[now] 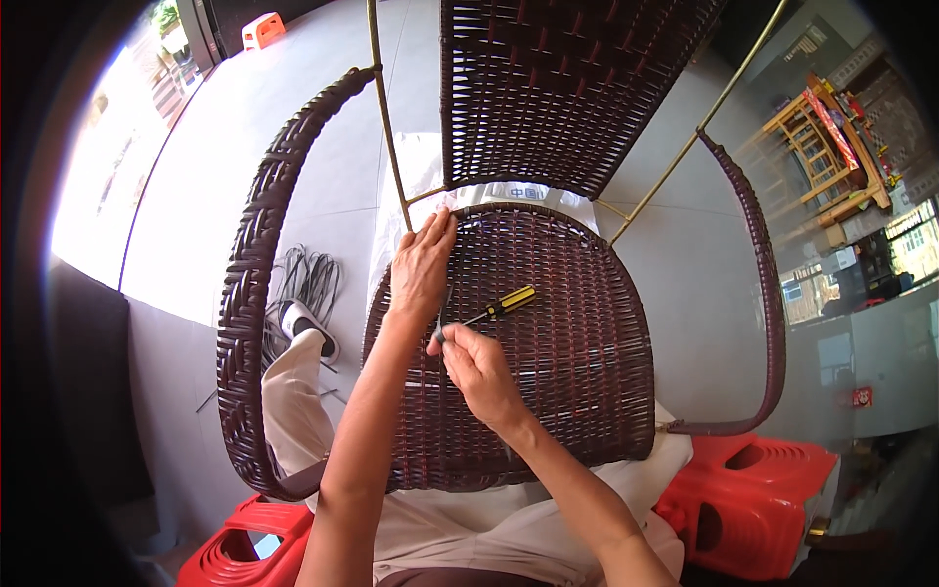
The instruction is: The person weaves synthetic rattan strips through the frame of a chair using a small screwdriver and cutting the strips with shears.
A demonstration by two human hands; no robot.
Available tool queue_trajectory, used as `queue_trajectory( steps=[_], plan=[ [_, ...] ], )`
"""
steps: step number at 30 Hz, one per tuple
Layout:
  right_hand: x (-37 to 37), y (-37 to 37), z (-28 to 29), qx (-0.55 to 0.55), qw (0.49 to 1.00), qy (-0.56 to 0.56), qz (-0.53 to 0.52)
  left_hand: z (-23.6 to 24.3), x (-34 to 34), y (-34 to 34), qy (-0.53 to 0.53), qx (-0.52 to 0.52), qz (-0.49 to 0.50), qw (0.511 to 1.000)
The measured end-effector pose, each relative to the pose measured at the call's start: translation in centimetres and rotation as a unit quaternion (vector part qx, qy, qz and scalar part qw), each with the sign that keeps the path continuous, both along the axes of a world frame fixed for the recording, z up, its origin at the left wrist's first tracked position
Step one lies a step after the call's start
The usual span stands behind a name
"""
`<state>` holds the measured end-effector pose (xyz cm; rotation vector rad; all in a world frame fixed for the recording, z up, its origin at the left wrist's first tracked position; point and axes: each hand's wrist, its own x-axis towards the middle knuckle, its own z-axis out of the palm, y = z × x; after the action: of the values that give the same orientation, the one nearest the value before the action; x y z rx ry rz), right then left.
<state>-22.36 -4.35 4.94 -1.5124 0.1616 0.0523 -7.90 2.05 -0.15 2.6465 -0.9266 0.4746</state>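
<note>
A dark brown woven wicker chair seat (pixel 577 352) lies across my lap, its backrest (pixel 548 88) rising at the top. My left hand (pixel 423 262) presses flat on the seat's far left rim, fingers together. My right hand (pixel 469 364) is closed around a thin metal tool or strand end near the seat's middle left. A screwdriver with a yellow and black handle (pixel 507 303) rests on the weave just beyond my right hand, untouched.
Woven armrests curve at the left (pixel 256 254) and right (pixel 763 284). Red plastic stools sit at lower left (pixel 249 543) and lower right (pixel 753 494). A bundle of grey strands (pixel 308 279) lies on the floor by my sandalled foot. Wooden furniture (pixel 822 147) stands far right.
</note>
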Motion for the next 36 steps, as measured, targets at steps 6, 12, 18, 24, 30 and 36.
queue_trajectory(
  steps=[6,12,18,24,30,36],
  plan=[
    [3.9,2.5,3.6,-0.015,0.996,-0.088,-0.004,-0.2,-0.6,1.2,0.07,-0.042,0.002,0.997],
    [4.5,5.1,1.7,-0.143,0.975,-0.165,-0.039,-1.5,-0.9,0.1,0.089,-0.114,-0.007,0.99],
    [2.4,5.2,2.2,-0.129,0.975,-0.169,-0.058,-0.8,-1.1,0.3,0.08,-0.129,-0.018,0.988],
    [-2.3,5.6,-0.4,0.175,0.976,0.034,-0.128,-0.2,-0.4,0.9,0.08,-0.209,-0.045,0.974],
    [-6.2,3.0,-0.9,0.321,0.932,0.101,-0.132,1.6,-5.9,2.6,0.395,-0.589,0.013,0.705],
    [-7.5,4.4,-1.8,0.235,0.961,0.095,-0.114,2.4,-8.6,1.9,0.622,-0.597,0.044,0.505]
  ],
)
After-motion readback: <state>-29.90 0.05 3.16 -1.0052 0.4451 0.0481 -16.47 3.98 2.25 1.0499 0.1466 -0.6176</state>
